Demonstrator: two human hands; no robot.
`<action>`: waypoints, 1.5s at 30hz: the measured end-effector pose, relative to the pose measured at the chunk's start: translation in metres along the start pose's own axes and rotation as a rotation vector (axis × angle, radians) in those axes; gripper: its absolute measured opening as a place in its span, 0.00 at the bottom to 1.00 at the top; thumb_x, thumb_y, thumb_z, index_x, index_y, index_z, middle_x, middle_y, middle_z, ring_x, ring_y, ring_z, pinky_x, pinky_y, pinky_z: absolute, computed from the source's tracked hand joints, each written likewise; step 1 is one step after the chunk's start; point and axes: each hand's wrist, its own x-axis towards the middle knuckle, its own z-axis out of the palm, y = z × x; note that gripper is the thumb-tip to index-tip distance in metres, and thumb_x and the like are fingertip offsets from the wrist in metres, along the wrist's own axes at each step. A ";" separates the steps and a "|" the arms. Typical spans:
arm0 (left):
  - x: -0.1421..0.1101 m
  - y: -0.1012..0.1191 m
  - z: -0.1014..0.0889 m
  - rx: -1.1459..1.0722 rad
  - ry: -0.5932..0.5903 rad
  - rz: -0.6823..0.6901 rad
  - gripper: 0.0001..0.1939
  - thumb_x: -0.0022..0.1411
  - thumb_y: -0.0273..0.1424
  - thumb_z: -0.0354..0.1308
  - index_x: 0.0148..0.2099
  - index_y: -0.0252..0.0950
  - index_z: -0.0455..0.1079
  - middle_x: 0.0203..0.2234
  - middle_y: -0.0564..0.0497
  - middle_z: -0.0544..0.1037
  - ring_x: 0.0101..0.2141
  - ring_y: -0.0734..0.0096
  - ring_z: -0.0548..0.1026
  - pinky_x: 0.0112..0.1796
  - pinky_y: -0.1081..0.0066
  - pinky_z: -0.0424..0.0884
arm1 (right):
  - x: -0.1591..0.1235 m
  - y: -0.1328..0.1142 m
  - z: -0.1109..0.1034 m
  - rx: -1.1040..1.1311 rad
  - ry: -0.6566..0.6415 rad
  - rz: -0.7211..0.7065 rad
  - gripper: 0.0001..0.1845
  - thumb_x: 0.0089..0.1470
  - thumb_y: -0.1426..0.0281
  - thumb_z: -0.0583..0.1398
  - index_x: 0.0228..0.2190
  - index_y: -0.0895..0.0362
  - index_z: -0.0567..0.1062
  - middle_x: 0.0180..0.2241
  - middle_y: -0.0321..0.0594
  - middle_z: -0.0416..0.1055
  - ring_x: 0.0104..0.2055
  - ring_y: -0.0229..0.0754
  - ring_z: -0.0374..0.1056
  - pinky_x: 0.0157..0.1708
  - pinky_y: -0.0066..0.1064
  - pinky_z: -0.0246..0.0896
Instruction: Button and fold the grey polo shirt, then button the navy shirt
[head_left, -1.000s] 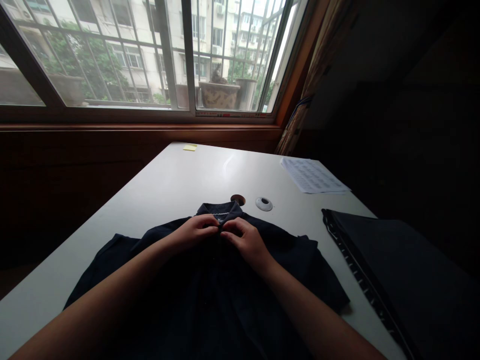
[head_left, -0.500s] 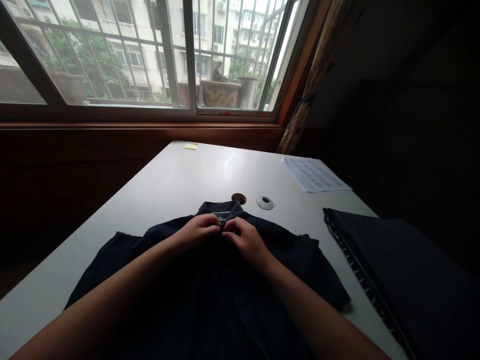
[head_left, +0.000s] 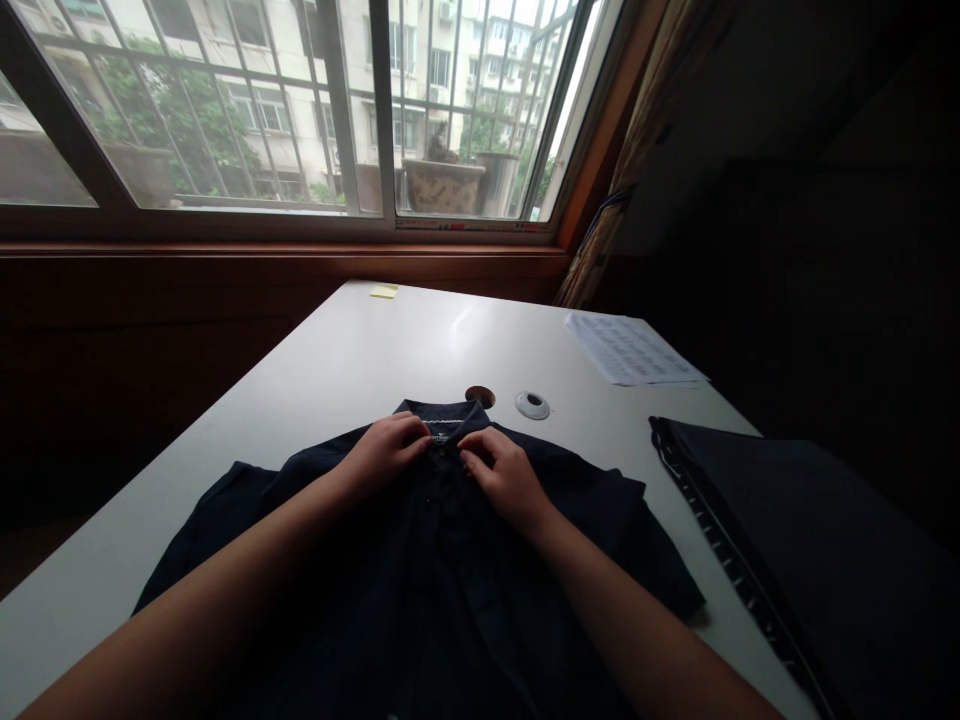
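A dark navy short-sleeved shirt (head_left: 435,590) lies front up on the white table, its collar pointing away from me and a label showing inside the neck. My left hand (head_left: 386,445) pinches the left side of the collar, fingers closed on the cloth. On the other side, my right hand (head_left: 506,475) has its thumb and fingertips closed on the right collar point. Between the hands the front placket shows, with a small button near the neck. Both forearms cover parts of the shirt's body.
A dark folded garment (head_left: 810,530) with a light-marked edge lies on the right of the white table (head_left: 300,385). Printed sheets (head_left: 634,350) are at the back right, a yellow sticky note (head_left: 384,291) at the far edge. A cable hole (head_left: 479,397) and its round cover (head_left: 532,405) lie beyond the collar.
My hands have moved apart from the middle of the neck, left hand to the left and right hand to the right. The button and placket between them now show.
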 end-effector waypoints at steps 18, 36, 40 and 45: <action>-0.006 -0.001 -0.022 0.077 -0.349 0.363 0.12 0.66 0.41 0.61 0.49 0.47 0.81 0.41 0.45 0.73 0.46 0.59 0.66 0.47 0.62 0.67 | -0.001 -0.006 -0.004 -0.242 -0.168 -0.089 0.03 0.58 0.72 0.61 0.31 0.55 0.73 0.32 0.38 0.71 0.39 0.44 0.65 0.41 0.35 0.60; -0.007 -0.009 -0.015 0.131 -0.245 0.446 0.13 0.64 0.38 0.64 0.49 0.44 0.80 0.41 0.45 0.74 0.44 0.59 0.67 0.46 0.61 0.68 | -0.037 -0.075 0.007 -0.901 -0.394 -0.048 0.06 0.57 0.72 0.58 0.38 0.57 0.74 0.41 0.47 0.71 0.43 0.51 0.66 0.36 0.36 0.62; -0.006 -0.011 -0.013 0.123 -0.238 0.445 0.13 0.63 0.38 0.65 0.50 0.44 0.80 0.40 0.45 0.74 0.44 0.59 0.67 0.45 0.62 0.68 | -0.030 -0.069 0.000 -0.785 -0.378 0.011 0.05 0.57 0.71 0.58 0.34 0.56 0.75 0.38 0.43 0.72 0.40 0.47 0.69 0.34 0.33 0.60; -0.005 -0.007 -0.023 0.050 -0.291 0.418 0.11 0.64 0.35 0.64 0.49 0.44 0.80 0.41 0.46 0.75 0.44 0.62 0.70 0.47 0.64 0.68 | -0.016 -0.053 -0.006 -0.478 -0.372 0.110 0.06 0.55 0.70 0.60 0.32 0.55 0.79 0.36 0.39 0.74 0.35 0.40 0.70 0.35 0.30 0.60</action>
